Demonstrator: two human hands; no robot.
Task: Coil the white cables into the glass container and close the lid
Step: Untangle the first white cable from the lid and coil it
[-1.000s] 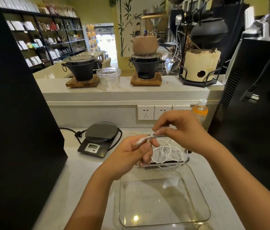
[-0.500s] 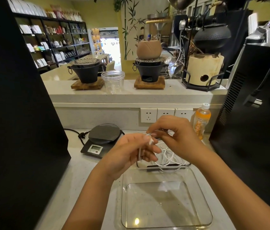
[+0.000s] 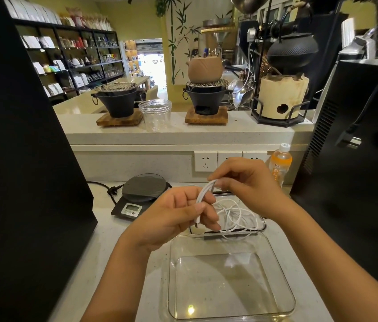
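Pale speckled counter below a raised shelf carries the glass container, empty, at the near edge. Just behind it a loose tangle of white cables rests on what appears to be the lid; cables and hands hide most of it, so identification is uncertain. The left hand is closed on one cable end, connector pointing down between thumb and fingers. The right hand pinches the same cable where it folds over above. Handling: cable is light and limp and is likely to spring out of a loop; grip near the connector and at each fold. Glass is rigid and fragile; hold it by the walls. Cable count cannot be determined. A scale sits left of the hands.
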